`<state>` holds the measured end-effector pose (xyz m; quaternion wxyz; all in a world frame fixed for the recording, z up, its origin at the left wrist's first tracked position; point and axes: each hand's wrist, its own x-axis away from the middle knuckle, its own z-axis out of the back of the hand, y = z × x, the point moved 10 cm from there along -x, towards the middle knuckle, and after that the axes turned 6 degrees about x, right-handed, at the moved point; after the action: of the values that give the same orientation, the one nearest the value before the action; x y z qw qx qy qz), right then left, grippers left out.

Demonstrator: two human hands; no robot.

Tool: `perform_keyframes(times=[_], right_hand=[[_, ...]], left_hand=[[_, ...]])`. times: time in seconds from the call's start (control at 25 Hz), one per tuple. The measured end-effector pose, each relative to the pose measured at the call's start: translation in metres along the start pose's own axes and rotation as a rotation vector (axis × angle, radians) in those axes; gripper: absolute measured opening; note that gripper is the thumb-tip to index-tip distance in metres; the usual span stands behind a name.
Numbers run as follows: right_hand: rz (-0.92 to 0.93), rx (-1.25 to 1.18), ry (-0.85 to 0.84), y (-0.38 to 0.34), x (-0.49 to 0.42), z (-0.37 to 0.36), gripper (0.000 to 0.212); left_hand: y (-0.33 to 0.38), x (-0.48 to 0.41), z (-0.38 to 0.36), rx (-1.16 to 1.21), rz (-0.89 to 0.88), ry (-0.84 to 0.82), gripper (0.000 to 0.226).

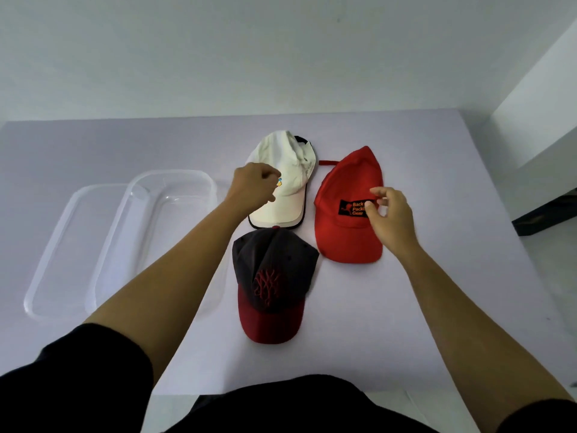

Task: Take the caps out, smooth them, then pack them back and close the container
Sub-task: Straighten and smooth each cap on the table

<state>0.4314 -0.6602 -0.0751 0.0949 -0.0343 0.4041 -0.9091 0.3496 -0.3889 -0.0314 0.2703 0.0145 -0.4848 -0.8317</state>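
Three caps lie on the pale table. The white cap point(288, 170) is farthest, the red cap point(343, 239) with a black logo patch is to its right, and the dark grey cap with a red brim point(271, 276) is nearest. My left hand point(253, 189) is over the white cap's left side with its fingers curled in; I cannot see a grip on the fabric. Over the front of the red cap is my right hand point(390, 217), thumb and fingers apart beside the logo patch. The clear plastic container point(171, 174) stands open and empty to the left.
The clear lid point(53, 254) lies flat on the table, left of the container and partly under it. The table's point(437, 323) right edge runs diagonally past the red cap, with a white wall block and dark floor beyond. A white wall rises behind the table.
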Motion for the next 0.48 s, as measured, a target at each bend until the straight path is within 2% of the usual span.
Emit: perform_keyframes(times=[0.08, 0.2, 0.28, 0.36, 0.44, 0.48], right_hand=[[-0.079, 0.074, -0.02, 0.026, -0.007, -0.002, 0.044], [-0.2, 0.102, -0.188, 0.062, 0.004, -0.032, 0.081], [-0.21, 0.097, -0.249, 0.073, 0.01, -0.048, 0.099], [-0.203, 0.099, -0.289, 0.08, 0.013, -0.058, 0.109], [-0.198, 0.07, -0.315, 0.084, 0.013, -0.063, 0.111], [-0.185, 0.043, -0.305, 0.085, 0.01, -0.061, 0.107]], left_hand=[[0.003, -0.011, -0.043, 0.0, 0.034, -0.189, 0.028], [-0.006, -0.025, -0.1, -0.132, 0.063, -0.394, 0.032], [-0.006, -0.038, -0.125, -0.119, 0.072, -0.402, 0.042], [-0.005, -0.05, -0.145, 0.064, 0.153, -0.396, 0.059], [-0.003, -0.062, -0.161, 0.133, 0.172, -0.404, 0.065], [-0.003, -0.066, -0.166, 0.122, 0.157, -0.402, 0.059]])
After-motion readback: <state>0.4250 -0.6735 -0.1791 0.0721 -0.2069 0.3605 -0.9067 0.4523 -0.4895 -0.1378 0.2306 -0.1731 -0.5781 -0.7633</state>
